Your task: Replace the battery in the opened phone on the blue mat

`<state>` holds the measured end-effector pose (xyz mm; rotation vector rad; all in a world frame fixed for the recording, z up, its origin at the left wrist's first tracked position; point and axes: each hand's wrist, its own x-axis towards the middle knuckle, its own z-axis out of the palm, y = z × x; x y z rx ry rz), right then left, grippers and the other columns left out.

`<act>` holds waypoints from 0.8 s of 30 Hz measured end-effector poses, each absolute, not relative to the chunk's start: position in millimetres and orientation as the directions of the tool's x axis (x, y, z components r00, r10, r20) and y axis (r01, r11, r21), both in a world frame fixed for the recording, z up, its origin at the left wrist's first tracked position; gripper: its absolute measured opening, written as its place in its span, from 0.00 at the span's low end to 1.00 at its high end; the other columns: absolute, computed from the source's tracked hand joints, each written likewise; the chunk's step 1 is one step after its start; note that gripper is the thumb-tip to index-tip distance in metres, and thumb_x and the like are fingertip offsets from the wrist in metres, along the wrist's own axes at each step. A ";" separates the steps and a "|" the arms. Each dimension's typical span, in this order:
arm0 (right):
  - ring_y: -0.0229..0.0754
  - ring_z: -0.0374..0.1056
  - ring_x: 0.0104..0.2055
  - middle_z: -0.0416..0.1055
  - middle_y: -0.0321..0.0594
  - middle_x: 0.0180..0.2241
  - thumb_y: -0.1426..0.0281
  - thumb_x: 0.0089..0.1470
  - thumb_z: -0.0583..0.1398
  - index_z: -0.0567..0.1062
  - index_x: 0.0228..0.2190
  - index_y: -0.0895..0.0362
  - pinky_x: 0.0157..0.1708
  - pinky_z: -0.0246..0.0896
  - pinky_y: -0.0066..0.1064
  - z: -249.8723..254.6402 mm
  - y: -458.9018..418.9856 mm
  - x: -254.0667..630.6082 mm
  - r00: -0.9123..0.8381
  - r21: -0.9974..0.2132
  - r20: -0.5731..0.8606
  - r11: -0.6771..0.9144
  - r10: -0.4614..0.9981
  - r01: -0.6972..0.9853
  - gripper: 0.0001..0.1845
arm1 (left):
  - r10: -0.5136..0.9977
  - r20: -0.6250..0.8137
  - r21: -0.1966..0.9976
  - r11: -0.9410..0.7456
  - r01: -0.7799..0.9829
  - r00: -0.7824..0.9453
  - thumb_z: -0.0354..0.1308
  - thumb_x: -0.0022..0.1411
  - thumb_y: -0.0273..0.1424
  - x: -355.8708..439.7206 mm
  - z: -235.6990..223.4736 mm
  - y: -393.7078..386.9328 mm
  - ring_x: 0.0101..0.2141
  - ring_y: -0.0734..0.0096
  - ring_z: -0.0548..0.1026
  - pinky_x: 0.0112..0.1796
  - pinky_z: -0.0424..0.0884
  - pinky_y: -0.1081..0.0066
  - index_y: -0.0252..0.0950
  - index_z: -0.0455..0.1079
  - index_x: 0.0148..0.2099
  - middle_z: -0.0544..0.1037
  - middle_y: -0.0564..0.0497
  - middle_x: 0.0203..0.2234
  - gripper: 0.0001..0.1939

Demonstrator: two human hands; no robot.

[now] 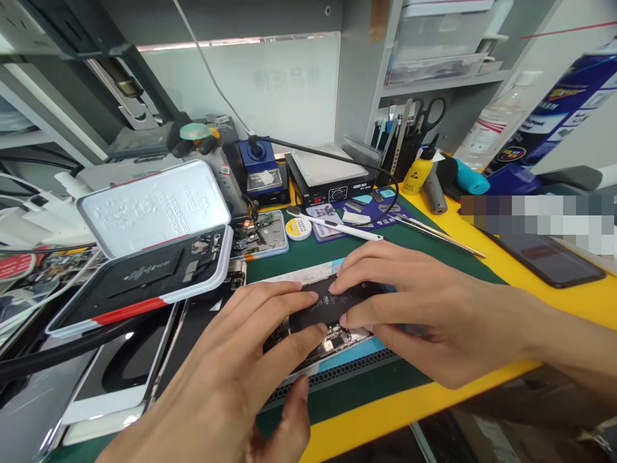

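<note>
An opened smartphone point(332, 344) lies on a light blue and white pad point(351, 364), its bare circuit board showing along the near side. A black phone battery point(308, 314) sits in its frame. My left hand point(236, 360) reaches in from the lower left with fingers apart, fingertips touching the battery's left part and thumb off to the near side. From the right, my right hand point(429, 308) rests its spread fingertips on the middle of the same battery. Neither hand is wrapped round anything. The phone's right end is partly hidden under my right hand.
At left an open white tin point(222, 263) holds phone parts, beside several phone screens. A small parts tray point(284, 235), a white pen-like tool point(337, 226), tweezers point(438, 235) and a black heating plate unit point(332, 186) are behind. A dark phone point(554, 254) lies right.
</note>
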<state>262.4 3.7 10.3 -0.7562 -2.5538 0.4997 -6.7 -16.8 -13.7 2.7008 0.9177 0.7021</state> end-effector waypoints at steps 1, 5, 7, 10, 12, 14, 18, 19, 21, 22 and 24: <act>0.54 0.68 0.53 0.77 0.49 0.48 0.76 0.54 0.59 0.83 0.41 0.55 0.55 0.66 0.47 10.4 3.7 262.0 -0.767 -0.438 0.298 0.795 0.568 0.419 0.15 | 0.609 0.382 0.334 -0.793 0.510 0.695 0.54 0.59 0.24 -6.0 -13.5 -16.8 0.64 0.52 0.66 0.63 0.67 0.48 0.46 0.72 0.57 0.72 0.49 0.61 0.25; 0.56 0.68 0.53 0.77 0.52 0.48 0.76 0.54 0.59 0.83 0.42 0.55 0.54 0.66 0.50 8.6 4.4 262.5 -0.802 -0.351 0.307 0.844 0.512 0.405 0.17 | 0.608 0.414 0.364 -0.793 0.489 0.678 0.54 0.58 0.23 -4.1 -12.9 -17.0 0.61 0.52 0.70 0.61 0.69 0.48 0.46 0.73 0.55 0.76 0.49 0.58 0.24; 0.57 0.68 0.53 0.77 0.53 0.48 0.75 0.55 0.59 0.83 0.42 0.56 0.53 0.67 0.51 6.4 5.3 263.5 -0.815 -0.306 0.318 0.866 0.484 0.394 0.17 | 0.616 0.415 0.380 -0.786 0.488 0.669 0.55 0.57 0.23 -4.3 -13.6 -17.1 0.60 0.51 0.70 0.62 0.68 0.46 0.46 0.74 0.55 0.76 0.49 0.58 0.25; 0.58 0.68 0.53 0.76 0.54 0.47 0.75 0.55 0.59 0.83 0.44 0.56 0.51 0.67 0.52 3.0 6.9 264.9 -0.828 -0.257 0.337 0.890 0.448 0.376 0.17 | 0.609 0.407 0.386 -0.790 0.476 0.680 0.55 0.57 0.23 -5.2 -14.7 -17.0 0.61 0.51 0.69 0.62 0.66 0.45 0.44 0.74 0.55 0.75 0.47 0.58 0.24; 0.58 0.67 0.53 0.76 0.54 0.48 0.75 0.55 0.59 0.82 0.45 0.56 0.51 0.68 0.53 1.5 8.1 265.6 -0.836 -0.230 0.343 0.901 0.428 0.367 0.18 | 0.604 0.407 0.384 -0.794 0.471 0.685 0.55 0.58 0.23 -5.7 -14.9 -16.7 0.62 0.51 0.68 0.62 0.66 0.45 0.43 0.73 0.56 0.75 0.45 0.58 0.24; 0.59 0.67 0.53 0.76 0.53 0.48 0.75 0.55 0.59 0.82 0.45 0.56 0.51 0.68 0.54 1.0 9.2 266.2 -0.844 -0.211 0.340 0.909 0.414 0.360 0.18 | 0.602 0.408 0.386 -0.795 0.468 0.687 0.55 0.58 0.22 -5.8 -14.6 -16.9 0.62 0.52 0.67 0.61 0.67 0.45 0.43 0.72 0.56 0.75 0.45 0.58 0.24; 0.60 0.68 0.53 0.76 0.54 0.48 0.76 0.53 0.60 0.82 0.46 0.57 0.51 0.67 0.54 2.7 9.7 266.8 -0.847 -0.226 0.338 0.909 0.409 0.349 0.19 | 0.600 0.411 0.392 -0.796 0.461 0.686 0.54 0.58 0.22 -5.2 -13.5 -18.2 0.61 0.51 0.68 0.61 0.67 0.44 0.43 0.72 0.56 0.74 0.44 0.57 0.25; 0.60 0.68 0.54 0.76 0.55 0.48 0.76 0.53 0.60 0.82 0.45 0.58 0.51 0.67 0.54 3.3 9.3 266.7 -0.846 -0.239 0.337 0.907 0.413 0.348 0.19 | 0.599 0.414 0.392 -0.797 0.460 0.685 0.54 0.58 0.22 -4.9 -13.3 -18.4 0.60 0.51 0.69 0.60 0.67 0.44 0.43 0.73 0.56 0.75 0.44 0.57 0.24; 0.60 0.68 0.53 0.75 0.55 0.48 0.78 0.52 0.60 0.82 0.45 0.59 0.51 0.67 0.53 4.3 8.0 266.1 -0.842 -0.255 0.340 0.903 0.419 0.346 0.18 | 0.595 0.425 0.388 -0.801 0.457 0.682 0.54 0.58 0.23 -4.4 -13.0 -18.0 0.59 0.50 0.70 0.59 0.68 0.44 0.42 0.73 0.55 0.75 0.43 0.56 0.23; 0.60 0.68 0.53 0.75 0.56 0.48 0.78 0.52 0.60 0.82 0.44 0.59 0.51 0.67 0.53 4.7 7.1 265.7 -0.841 -0.257 0.341 0.902 0.420 0.346 0.18 | 0.593 0.427 0.382 -0.803 0.458 0.683 0.54 0.57 0.23 -4.1 -12.8 -17.5 0.58 0.50 0.71 0.59 0.68 0.43 0.42 0.74 0.54 0.76 0.43 0.56 0.23; 0.60 0.69 0.53 0.75 0.55 0.47 0.79 0.52 0.60 0.82 0.44 0.59 0.51 0.68 0.52 5.2 5.6 264.6 -0.839 -0.247 0.343 0.903 0.421 0.352 0.18 | 0.586 0.432 0.374 -0.808 0.456 0.685 0.55 0.57 0.23 -3.9 -12.5 -16.1 0.57 0.49 0.71 0.58 0.70 0.43 0.41 0.74 0.54 0.76 0.42 0.55 0.23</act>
